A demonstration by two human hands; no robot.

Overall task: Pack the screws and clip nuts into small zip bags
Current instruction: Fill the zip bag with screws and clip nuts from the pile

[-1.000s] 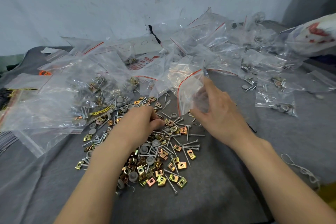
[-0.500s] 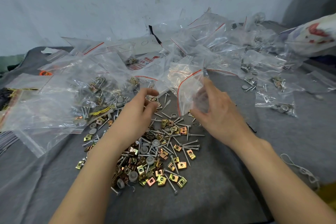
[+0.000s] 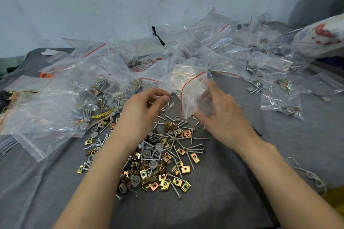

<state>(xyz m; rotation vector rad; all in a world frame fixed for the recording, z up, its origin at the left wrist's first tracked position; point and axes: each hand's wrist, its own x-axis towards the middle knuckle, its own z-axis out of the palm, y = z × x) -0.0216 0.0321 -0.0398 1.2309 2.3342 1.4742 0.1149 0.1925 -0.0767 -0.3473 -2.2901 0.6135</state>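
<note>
Up from the gold clip nuts (image 3: pixel 163 173) comes the left hand (image 3: pixel 143 111), pinching what looks like a small silver screw (image 3: pixel 169 96) beside the clear red-sealed zip bag (image 3: pixel 193 96) gripped by the right hand (image 3: pixel 221 117). Mouth looks narrow; a miss could drop it.

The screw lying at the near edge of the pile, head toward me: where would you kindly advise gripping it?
Probably pinch the shank behind the head, from above on the near side: the screw lies flat on the grey cloth, and only its head end pokes clear of the clip nuts.
</note>
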